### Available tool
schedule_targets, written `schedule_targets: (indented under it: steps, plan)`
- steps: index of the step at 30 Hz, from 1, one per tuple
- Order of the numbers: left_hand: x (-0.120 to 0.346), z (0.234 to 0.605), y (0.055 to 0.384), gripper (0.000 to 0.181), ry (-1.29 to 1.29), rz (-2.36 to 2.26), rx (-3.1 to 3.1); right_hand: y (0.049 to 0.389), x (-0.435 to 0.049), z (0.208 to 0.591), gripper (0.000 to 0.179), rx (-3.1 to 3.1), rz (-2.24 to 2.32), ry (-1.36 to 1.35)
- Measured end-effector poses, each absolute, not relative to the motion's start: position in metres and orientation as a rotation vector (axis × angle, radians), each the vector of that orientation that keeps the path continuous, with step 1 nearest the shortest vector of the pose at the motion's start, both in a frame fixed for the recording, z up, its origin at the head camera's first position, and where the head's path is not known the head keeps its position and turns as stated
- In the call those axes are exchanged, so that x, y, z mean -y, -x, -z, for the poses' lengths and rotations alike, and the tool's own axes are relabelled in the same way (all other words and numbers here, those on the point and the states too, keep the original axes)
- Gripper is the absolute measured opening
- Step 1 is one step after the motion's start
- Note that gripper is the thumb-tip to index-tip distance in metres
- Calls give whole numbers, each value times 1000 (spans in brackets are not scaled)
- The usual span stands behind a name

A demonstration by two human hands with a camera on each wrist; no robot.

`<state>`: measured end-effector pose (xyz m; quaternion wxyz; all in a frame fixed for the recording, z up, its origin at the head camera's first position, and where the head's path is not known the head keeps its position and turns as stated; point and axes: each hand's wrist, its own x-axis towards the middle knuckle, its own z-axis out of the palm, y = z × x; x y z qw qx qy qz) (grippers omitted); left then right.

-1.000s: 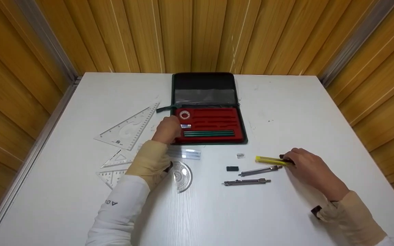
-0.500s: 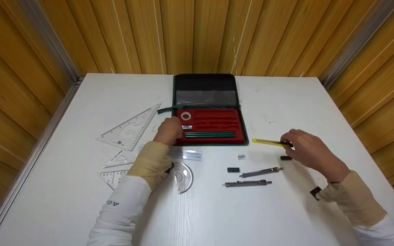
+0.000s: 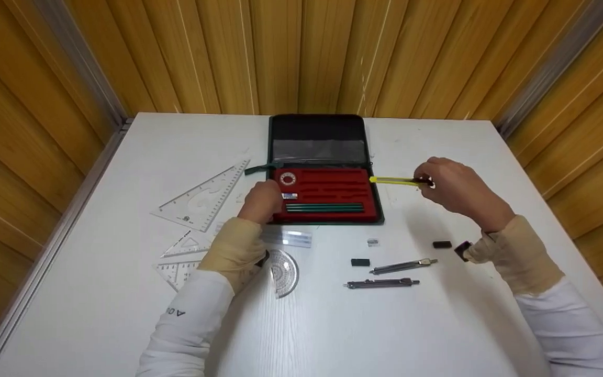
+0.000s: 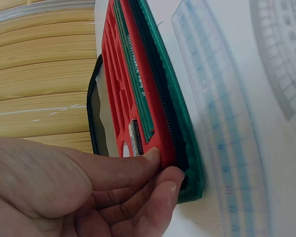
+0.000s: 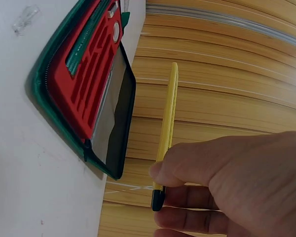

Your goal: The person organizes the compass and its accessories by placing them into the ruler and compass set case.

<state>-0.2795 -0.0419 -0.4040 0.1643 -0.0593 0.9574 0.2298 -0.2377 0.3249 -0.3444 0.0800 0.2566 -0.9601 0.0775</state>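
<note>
A green zip case (image 3: 316, 118) lies unfolded at the back of the table, with a red moulded tray (image 4: 120, 94) in its near half. Green pencils (image 3: 324, 208), an eraser (image 3: 289, 196) and a white ring-shaped piece (image 3: 287, 179) sit in the tray. My left hand (image 3: 260, 201) pinches the tray's near left corner between thumb and fingers. Raised off the table, my right hand (image 3: 461, 189) grips a slim yellow utility knife (image 5: 167, 111) by its black end. The knife's yellow tip points left, by the case's right edge in the head view.
Two compasses (image 3: 382, 283), a sharpener (image 3: 373, 242) and two small black boxes (image 3: 360, 262) lie in front of the case. At left are a large set square (image 3: 202, 199), smaller set squares (image 3: 183, 245), a ruler (image 3: 291, 239) and a protractor (image 3: 284, 273).
My right hand has lifted the yellow utility knife off the table and carried it up and left toward the case. A black box under that hand has come into view. My left hand stays put.
</note>
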Motion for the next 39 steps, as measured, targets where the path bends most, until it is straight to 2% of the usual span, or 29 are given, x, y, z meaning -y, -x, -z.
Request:
schedule_targets:
  steps: [18,39]
  plan:
    - [42,403,278,30,152,-621,-2731,296,-282,340,14,2930,-327,-758]
    - [44,403,276,33,172,-608,-2757,351,-237,393,14,3078,-418,-725]
